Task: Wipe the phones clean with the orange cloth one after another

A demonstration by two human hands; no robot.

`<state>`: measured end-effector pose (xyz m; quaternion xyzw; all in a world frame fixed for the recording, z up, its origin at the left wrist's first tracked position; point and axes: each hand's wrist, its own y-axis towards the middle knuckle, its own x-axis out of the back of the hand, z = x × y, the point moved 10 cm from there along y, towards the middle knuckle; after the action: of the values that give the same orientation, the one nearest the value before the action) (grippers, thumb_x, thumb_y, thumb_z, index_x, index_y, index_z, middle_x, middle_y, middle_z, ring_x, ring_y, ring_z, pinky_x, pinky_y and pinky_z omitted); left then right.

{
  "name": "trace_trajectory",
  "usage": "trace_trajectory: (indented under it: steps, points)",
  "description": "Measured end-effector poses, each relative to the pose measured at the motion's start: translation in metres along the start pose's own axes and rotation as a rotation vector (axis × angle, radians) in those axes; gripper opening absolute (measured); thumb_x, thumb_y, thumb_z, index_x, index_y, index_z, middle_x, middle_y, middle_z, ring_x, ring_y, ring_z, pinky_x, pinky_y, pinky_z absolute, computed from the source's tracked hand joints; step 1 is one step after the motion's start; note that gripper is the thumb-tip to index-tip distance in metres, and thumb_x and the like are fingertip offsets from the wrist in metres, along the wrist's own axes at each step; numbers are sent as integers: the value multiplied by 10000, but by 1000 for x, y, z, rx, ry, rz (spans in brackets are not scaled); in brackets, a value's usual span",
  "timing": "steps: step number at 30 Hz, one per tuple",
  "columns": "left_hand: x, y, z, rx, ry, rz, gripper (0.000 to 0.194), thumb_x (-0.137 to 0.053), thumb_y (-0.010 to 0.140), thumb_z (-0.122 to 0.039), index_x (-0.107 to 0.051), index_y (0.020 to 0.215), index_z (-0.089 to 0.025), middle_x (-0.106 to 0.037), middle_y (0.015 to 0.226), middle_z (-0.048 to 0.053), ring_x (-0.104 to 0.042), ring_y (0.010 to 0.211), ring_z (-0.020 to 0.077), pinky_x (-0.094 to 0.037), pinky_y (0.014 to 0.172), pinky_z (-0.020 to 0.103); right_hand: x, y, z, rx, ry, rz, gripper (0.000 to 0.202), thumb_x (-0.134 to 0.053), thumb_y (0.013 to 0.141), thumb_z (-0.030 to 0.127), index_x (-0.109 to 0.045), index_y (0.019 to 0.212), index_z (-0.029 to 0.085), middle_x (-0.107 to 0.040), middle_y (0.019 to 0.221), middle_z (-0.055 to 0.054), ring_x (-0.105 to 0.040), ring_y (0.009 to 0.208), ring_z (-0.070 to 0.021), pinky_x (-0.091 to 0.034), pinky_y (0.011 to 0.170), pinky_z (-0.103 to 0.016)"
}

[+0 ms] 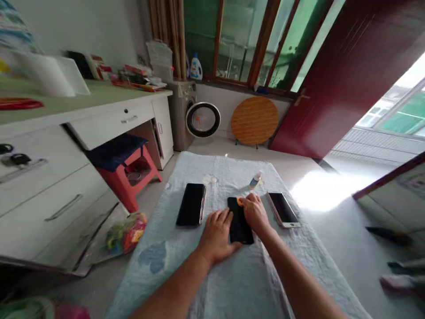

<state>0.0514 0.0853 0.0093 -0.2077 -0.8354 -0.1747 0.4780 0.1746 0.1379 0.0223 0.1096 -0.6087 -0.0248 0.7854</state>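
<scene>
A black smartphone [239, 227] lies on the light blue cloth between my two hands. My left hand [215, 235] rests flat along its left side, with fingers stretched and thumb at the near edge. Closed around a small orange cloth or sponge [239, 202], my right hand [255, 212] presses it against the phone's far right corner. A second black phone [191, 204] lies to the left, with a light-coloured edge. On the right is a white-framed phone [283, 209] with a dark screen. Beyond my right hand stands a small bottle [255, 180] with a blue label.
The cloth-covered table [212, 166] runs ahead of me. A red stool [133, 170] and a white desk [109, 113] are on the left. Farther off stand a washing machine [181, 110] with its door open, a round wooden tabletop [254, 120] and a dark red door [332, 75].
</scene>
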Motion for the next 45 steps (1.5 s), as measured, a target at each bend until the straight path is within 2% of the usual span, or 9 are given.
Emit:
trace_trajectory:
  steps: [5,10,13,17,22,32,40,42,45]
  points:
    - [-2,-3,0,-6,-1,-4,852,-705,675,-567,-452,1385,-170,-422,1470,122,-375,1308,347,-246,1132,495,-6,16,5,-76,4,0,315,-429,881,111,-711,989,199,-579,943,-86,-473,887,-202,-331,832,-278]
    - [4,-3,-4,-30,-22,-33,853,-704,677,-604,-453,1372,-178,-463,1425,126,-425,1250,341,-284,1102,494,-13,21,42,74,51,28,276,-442,883,119,-700,923,208,-580,942,-62,-478,880,-178,-338,825,-261]
    - [6,-4,-5,-33,-19,-51,846,-718,666,-590,-455,1367,-194,-467,1423,118,-439,1237,338,-293,1091,496,-13,20,50,138,68,41,280,-444,891,128,-702,942,224,-581,948,-50,-479,881,-170,-340,821,-254]
    - [6,-4,-5,-20,-7,-58,834,-708,679,-581,-471,1362,-165,-464,1432,137,-422,1270,344,-279,1106,500,-5,19,26,55,24,42,325,-440,881,111,-703,1028,233,-590,950,-60,-490,889,-181,-344,824,-259]
    - [5,-4,-4,-15,6,-52,864,-709,676,-571,-464,1377,-129,-449,1448,150,-397,1308,346,-260,1132,492,2,11,-8,-108,-38,80,311,-415,873,102,-691,987,190,-598,918,-81,-526,877,-183,-349,835,-265]
    - [1,-4,-3,-3,14,-17,864,-677,693,-588,-439,1398,-148,-411,1484,141,-375,1333,354,-260,1134,518,10,-25,-17,-234,-100,178,217,-474,821,234,-679,785,173,-672,831,-82,-593,742,-172,-306,616,-267]
    - [-2,-3,-1,-19,27,-54,856,-697,666,-545,-442,1385,-156,-421,1472,143,-377,1327,356,-257,1133,521,17,-35,-21,-215,-18,113,200,-507,758,217,-641,610,197,-645,657,-33,-555,624,-148,-275,575,-261]
    - [-2,-3,-1,-21,24,-58,855,-692,669,-558,-442,1380,-155,-423,1467,152,-379,1322,367,-265,1124,534,21,-33,-19,-186,64,38,190,-501,777,211,-661,675,201,-635,697,-22,-551,648,-142,-316,604,-248]
    - [-1,-3,-2,-34,11,-79,864,-683,681,-564,-414,1390,-151,-433,1452,163,-386,1314,377,-274,1111,547,27,-29,-11,-114,176,-125,239,-487,801,186,-687,930,205,-627,868,-34,-561,816,-165,-390,732,-243]
